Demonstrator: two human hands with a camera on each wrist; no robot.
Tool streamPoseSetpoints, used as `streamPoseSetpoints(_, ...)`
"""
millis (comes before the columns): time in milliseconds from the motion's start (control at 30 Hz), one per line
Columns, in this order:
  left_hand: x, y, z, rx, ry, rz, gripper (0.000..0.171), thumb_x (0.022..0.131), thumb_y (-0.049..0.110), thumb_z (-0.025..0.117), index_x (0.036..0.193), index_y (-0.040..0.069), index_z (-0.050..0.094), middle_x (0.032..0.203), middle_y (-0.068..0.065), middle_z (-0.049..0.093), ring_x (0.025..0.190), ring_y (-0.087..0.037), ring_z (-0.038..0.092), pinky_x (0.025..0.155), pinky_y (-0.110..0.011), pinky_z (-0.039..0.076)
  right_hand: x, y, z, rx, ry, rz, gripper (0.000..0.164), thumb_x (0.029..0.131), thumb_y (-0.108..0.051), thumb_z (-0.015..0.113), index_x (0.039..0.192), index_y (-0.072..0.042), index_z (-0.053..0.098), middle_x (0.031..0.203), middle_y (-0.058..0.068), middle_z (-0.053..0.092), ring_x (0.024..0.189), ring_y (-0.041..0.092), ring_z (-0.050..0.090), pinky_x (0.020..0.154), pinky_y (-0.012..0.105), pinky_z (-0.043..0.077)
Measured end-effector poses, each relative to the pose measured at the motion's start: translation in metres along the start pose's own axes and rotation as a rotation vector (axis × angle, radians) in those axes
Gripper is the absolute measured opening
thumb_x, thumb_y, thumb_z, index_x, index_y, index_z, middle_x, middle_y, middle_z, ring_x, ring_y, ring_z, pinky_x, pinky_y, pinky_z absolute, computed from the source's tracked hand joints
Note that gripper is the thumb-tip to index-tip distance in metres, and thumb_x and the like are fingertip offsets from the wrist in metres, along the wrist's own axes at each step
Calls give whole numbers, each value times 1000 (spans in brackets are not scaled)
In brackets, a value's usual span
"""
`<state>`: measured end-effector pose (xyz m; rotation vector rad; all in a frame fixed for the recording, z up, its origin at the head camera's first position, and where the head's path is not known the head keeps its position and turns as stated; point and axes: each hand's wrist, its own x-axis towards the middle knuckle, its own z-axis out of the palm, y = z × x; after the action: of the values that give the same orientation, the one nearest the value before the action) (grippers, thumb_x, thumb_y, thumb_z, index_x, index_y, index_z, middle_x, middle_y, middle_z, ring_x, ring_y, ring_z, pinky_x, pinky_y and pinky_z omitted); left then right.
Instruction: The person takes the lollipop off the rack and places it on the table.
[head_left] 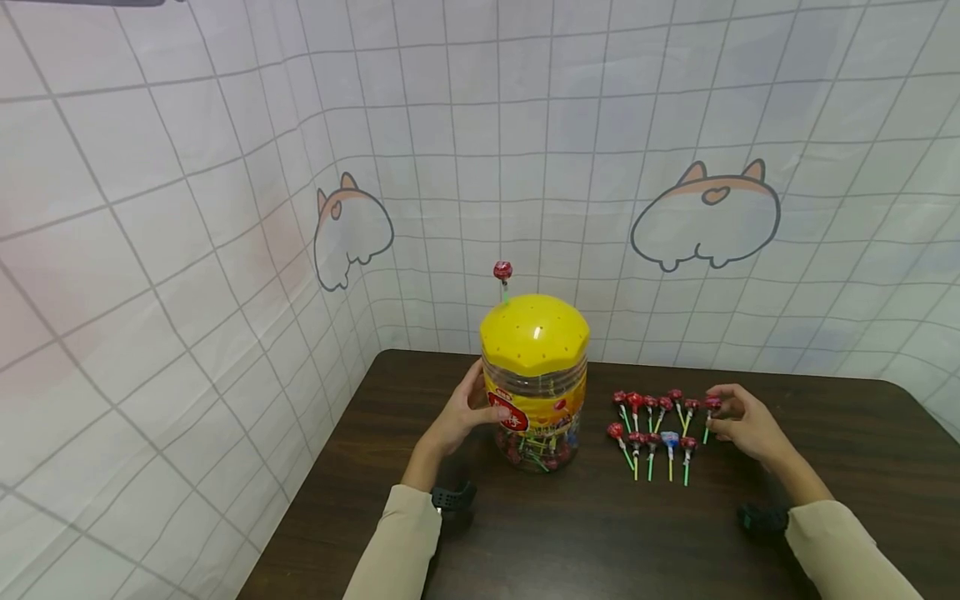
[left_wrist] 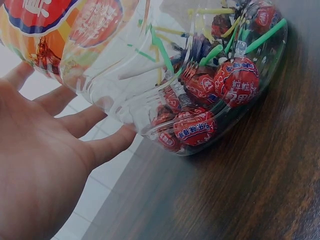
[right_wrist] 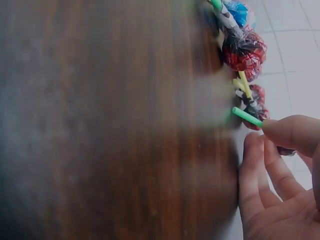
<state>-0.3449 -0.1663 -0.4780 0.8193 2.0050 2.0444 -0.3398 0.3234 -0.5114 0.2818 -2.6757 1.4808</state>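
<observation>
A clear plastic candy jar (head_left: 536, 392) with a yellow domed lid stands on the table, partly filled with lollipops. My left hand (head_left: 467, 408) holds its left side, thumb across the label and fingers spread along the wall (left_wrist: 65, 120). One red-wrapped lollipop (head_left: 502, 271) sticks upright from the lid. Right of the jar, my right hand (head_left: 750, 423) pinches another lollipop (head_left: 712, 405) by its green stick (right_wrist: 247, 117), at the right end of the upper row. Its head is mostly hidden behind the fingers in the right wrist view.
Two rows of lollipops, mostly red-wrapped, lie between the jar and my right hand; one blue-wrapped lollipop (head_left: 670, 442) is in the nearer row. The dark wooden table (head_left: 600, 533) meets a white gridded curtain (head_left: 487, 192) behind and to the left.
</observation>
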Motion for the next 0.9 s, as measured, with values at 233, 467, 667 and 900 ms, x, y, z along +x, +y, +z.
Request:
streamPoseSetpoints(233, 0, -3, -1, 7, 1, 1, 97, 86, 42, 83, 161, 37, 23, 160, -9, 40, 144, -30, 42, 114, -56, 44, 0, -1, -4, -138, -12, 14, 52, 94, -7, 71, 139, 4, 47, 102, 19, 65, 82, 10, 55, 67, 28, 44)
streamPoseSetpoints(467, 0, -3, -1, 0, 1, -4, 97, 86, 42, 82, 162, 36, 22, 160, -10, 39, 142, -30, 43, 114, -55, 45, 1, 1, -7, -156, -62, 38, 52, 96, -12, 70, 140, 4, 47, 108, 23, 63, 89, 19, 57, 70, 34, 44)
streamPoseSetpoints(667, 0, 0, 1, -3, -2, 1, 97, 85, 43, 83, 161, 37, 23, 159, -10, 40, 142, -30, 43, 113, -56, 45, 3, 0, -6, -175, -65, 54, 53, 95, -14, 72, 139, 4, 49, 113, 25, 61, 93, 24, 57, 70, 34, 44)
streamPoseSetpoints(900, 0, -2, -1, 0, -3, -1, 95, 88, 38, 81, 162, 34, 22, 159, -11, 40, 141, -29, 44, 113, -54, 46, 6, 0, -5, -190, -75, 64, 53, 94, -17, 74, 137, 4, 52, 117, 27, 59, 92, 25, 56, 68, 34, 45)
